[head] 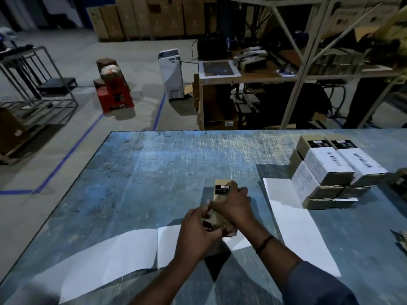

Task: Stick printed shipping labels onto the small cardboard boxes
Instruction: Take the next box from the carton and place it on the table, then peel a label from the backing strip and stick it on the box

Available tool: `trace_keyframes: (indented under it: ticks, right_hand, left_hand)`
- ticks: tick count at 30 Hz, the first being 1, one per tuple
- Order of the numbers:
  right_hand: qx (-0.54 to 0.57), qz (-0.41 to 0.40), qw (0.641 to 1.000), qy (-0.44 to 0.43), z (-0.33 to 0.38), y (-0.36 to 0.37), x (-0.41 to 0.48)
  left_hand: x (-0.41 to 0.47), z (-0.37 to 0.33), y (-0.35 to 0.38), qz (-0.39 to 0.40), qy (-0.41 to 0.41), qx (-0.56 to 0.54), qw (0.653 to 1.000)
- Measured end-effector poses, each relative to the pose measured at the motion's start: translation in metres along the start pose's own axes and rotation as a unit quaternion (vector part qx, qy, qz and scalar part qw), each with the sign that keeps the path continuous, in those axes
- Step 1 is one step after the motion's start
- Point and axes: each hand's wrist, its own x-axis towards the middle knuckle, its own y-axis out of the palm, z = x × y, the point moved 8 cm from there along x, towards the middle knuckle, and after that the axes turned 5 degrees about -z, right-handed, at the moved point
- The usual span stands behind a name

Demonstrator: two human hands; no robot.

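Note:
A small cardboard box (221,188) with a dark printed patch lies lengthwise just above the blue worktable (154,172), near its middle. My right hand (232,203) grips the box from above, fingers curled over its far half. My left hand (197,230) holds the box's near end, thumb and fingers wrapped round it. A white label strip (110,249) runs across the table below my hands. A second white strip (297,221) lies to the right. At the right stands a stack of small boxes (328,170), the top ones carrying white barcode labels.
More small boxes show at the table's right edge (399,181). Beyond the table stand a wooden desk with a printer (248,59), a metal rack (308,62), a white machine (172,73), a red device (114,89) and a cart (37,84) on the floor.

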Motion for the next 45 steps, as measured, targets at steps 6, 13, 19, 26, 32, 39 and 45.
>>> trace_keyframes:
  ticks: [6, 13, 19, 26, 32, 39, 45]
  right_hand:
    - [-0.045, 0.127, 0.971, -0.196, 0.04, 0.0, -0.009]
    - [-0.165, 0.178, 0.935, -0.259, 0.039, 0.017, -0.015]
    - [-0.16, 0.133, 0.943, -0.258, 0.03, -0.001, 0.006]
    - [-0.209, 0.084, 0.936, -0.271, 0.029, -0.002, 0.05]
    - [-0.126, 0.01, 0.903, -0.41, 0.051, 0.022, -0.053]
    - [-0.215, 0.078, 0.895, -0.383, -0.01, 0.067, -0.112]
    - [-0.201, -0.028, 0.941, -0.272, -0.03, 0.046, -0.103]
  left_hand:
    - [0.049, 0.011, -0.049, 0.03, 0.175, 0.116, 0.977]
    - [0.086, 0.016, -0.04, 0.231, 0.216, 0.238, 0.918]
    - [0.076, 0.021, -0.05, 0.14, 0.217, 0.148, 0.955]
    - [0.058, 0.042, -0.078, 0.071, 0.063, 0.141, 0.985]
    - [0.037, 0.066, -0.094, 0.052, 0.014, 0.126, 0.991]
    - [0.019, 0.069, -0.098, 0.035, 0.004, 0.148, 0.988]
    - [0.0, 0.055, -0.081, 0.107, 0.033, 0.373, 0.921]
